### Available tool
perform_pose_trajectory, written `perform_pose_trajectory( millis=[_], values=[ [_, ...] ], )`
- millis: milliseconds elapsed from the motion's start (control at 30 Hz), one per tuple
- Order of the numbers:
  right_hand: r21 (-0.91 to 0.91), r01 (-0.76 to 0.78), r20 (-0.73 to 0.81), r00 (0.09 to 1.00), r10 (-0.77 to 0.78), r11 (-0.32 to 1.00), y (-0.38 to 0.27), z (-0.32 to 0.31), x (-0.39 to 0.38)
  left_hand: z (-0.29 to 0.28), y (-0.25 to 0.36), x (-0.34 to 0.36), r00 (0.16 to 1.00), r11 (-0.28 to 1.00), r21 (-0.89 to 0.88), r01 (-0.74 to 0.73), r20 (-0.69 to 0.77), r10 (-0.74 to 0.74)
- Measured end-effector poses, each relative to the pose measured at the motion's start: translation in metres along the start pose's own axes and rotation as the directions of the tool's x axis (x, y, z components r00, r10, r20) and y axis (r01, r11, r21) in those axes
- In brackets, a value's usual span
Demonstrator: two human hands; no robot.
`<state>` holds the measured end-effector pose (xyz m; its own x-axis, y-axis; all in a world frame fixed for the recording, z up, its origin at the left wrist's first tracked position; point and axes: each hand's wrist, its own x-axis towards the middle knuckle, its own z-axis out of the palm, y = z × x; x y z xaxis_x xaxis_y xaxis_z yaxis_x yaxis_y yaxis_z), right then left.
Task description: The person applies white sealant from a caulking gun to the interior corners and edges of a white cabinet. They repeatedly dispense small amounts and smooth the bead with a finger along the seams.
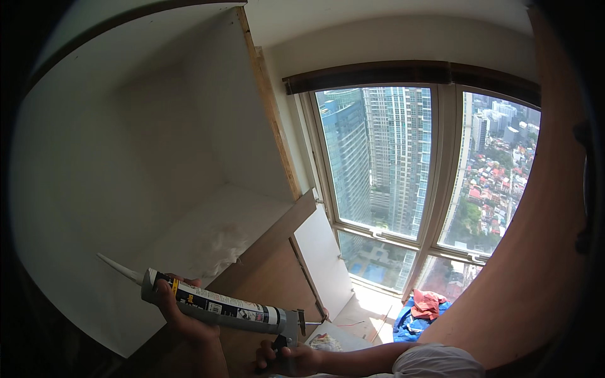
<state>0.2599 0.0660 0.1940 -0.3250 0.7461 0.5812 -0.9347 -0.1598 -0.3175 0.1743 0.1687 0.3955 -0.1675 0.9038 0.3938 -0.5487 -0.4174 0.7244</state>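
A caulking gun (291, 327) lies slantwise across the lower left of the view, loaded with a grey sealant cartridge (217, 307) that has a printed label. Its pale tapered nozzle (118, 269) points up and left, in front of the inside of a white cabinet (157, 208). My left hand (189, 324) is wrapped under the front of the cartridge, with the thumb along its near side. At the back end, my right hand (305, 360) has its fingers closed round the gun's handle and trigger. The nozzle's tip appears apart from the cabinet surfaces.
A whitish translucent clump (227, 247) rests on the cabinet's bottom panel. Bare wood shows on the cabinet's upright edge (271, 107). Beyond stand tall windows (378, 157), with a blue and red cloth pile (419, 315) below. A curved-looking brown panel (510, 283) bounds the right side.
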Motion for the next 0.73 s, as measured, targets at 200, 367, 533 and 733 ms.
perform_pose_trajectory(
  millis=[200,367,533,733],
  values=[
    [0.184,-0.065,-0.032,0.997,0.072,0.981,-0.004,0.0,-0.016,0.003,-0.011,-0.007,0.979,0.993,-0.011,-0.115,0.169,0.116],
    [0.209,-0.077,-0.076,0.993,0.094,0.975,-0.012,-0.013,-0.026,0.002,-0.009,-0.013,0.978,0.996,-0.072,-0.056,0.196,0.069],
    [0.175,-0.091,-0.119,0.986,0.113,0.98,-0.016,-0.024,-0.035,0.001,-0.009,-0.017,0.974,0.994,-0.071,-0.083,0.204,0.096],
    [0.174,-0.104,-0.121,0.985,0.126,0.979,-0.019,-0.026,-0.037,-0.004,-0.011,-0.019,0.978,0.996,-0.062,-0.068,0.192,0.078]
  ],
)
